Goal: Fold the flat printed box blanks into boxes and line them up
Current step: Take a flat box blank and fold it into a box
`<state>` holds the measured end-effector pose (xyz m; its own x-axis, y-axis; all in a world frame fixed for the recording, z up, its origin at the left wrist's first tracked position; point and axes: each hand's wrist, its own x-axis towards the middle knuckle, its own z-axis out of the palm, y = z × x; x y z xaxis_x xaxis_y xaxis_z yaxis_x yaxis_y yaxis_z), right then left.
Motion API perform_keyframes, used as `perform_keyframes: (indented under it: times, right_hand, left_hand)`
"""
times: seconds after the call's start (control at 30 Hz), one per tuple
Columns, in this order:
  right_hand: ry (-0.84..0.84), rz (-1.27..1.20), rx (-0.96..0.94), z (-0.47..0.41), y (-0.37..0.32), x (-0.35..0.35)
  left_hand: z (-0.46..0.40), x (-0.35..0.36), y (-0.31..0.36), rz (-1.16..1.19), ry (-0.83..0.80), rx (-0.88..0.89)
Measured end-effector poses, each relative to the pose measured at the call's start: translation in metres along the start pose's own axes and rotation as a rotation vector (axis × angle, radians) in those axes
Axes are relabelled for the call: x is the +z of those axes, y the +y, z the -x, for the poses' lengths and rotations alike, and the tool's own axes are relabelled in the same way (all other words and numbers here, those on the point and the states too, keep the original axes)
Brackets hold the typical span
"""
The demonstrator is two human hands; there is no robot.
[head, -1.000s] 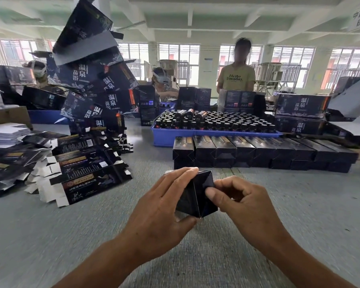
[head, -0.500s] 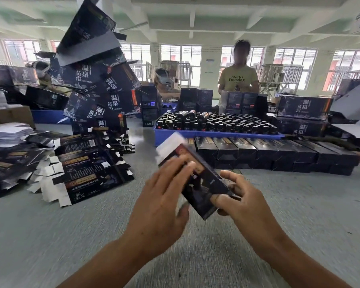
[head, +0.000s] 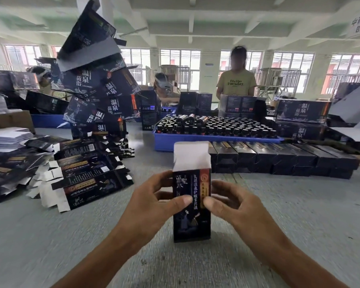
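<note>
The left hand (head: 154, 201) grips the left side of a dark printed box (head: 191, 206), thumb across the front panel and fingers curled behind it; the right hand (head: 233, 204) mirrors this on the right side, thumb on the front near the orange label strip. Holding from both sides keeps the erected tube square, so the panels do not collapse back flat. The box stands upright, its lower end at or just above the grey table (head: 299, 225); contact cannot be confirmed. The top flap (head: 191, 155) stands open and vertical, its white inner face toward the camera, so the upper end is judged not yet closed; whether the bottom end is closed is hidden. Beyond the hands, a row of finished boxes (head: 279, 159) lies side by side, touching, along the front of a blue tray (head: 195, 140) packed with dark bottles (head: 216, 125). The row is the likely destination, with its near end just behind the held box. To the left, flat box blanks (head: 81, 175) lie fanned within reach as feed stock. Behind them leans an uneven stack of larger printed cartons (head: 96, 94). A person in a yellow shirt (head: 236, 84) stands at the far side.
</note>
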<state>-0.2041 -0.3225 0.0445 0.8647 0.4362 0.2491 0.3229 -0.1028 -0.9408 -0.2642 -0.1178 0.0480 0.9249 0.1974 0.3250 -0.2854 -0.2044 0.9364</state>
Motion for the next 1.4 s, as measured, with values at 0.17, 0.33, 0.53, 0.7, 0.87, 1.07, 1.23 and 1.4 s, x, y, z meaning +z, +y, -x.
perform_keyframes:
  times: [0.17, 0.33, 0.53, 0.7, 0.87, 1.07, 1.23, 1.4]
  right_hand:
    - [0.057, -0.094, -0.078, -0.002, -0.002, -0.002]
    - [0.064, -0.086, -0.122, -0.002, -0.003, -0.002]
    - [0.055, 0.025, -0.229, 0.002, -0.005, 0.000]
    - [-0.003, 0.086, -0.275, 0.004, -0.010, -0.001]
    - [0.008, 0.121, -0.268, 0.003, -0.010, -0.005]
    - [0.052, 0.109, -0.306, 0.004, -0.011, -0.003]
    - [0.101, 0.060, -0.383, 0.006, -0.014, 0.001]
    - [0.115, 0.008, -0.384, 0.006, -0.014, 0.000]
  left_hand:
    - [0.002, 0.006, -0.004, -0.081, -0.047, -0.034]
    - [0.002, 0.004, -0.002, 0.011, -0.049, 0.056]
    - [0.005, 0.002, -0.002, 0.013, -0.023, 0.249]
    - [0.004, 0.000, 0.001, -0.025, -0.035, 0.252]
    - [0.007, 0.002, 0.005, 0.036, -0.030, 0.251]
    - [0.008, 0.004, 0.009, 0.049, 0.006, 0.313]
    - [0.007, 0.003, 0.008, 0.044, 0.000, 0.336]
    - [0.007, 0.003, 0.007, 0.003, 0.010, 0.352]
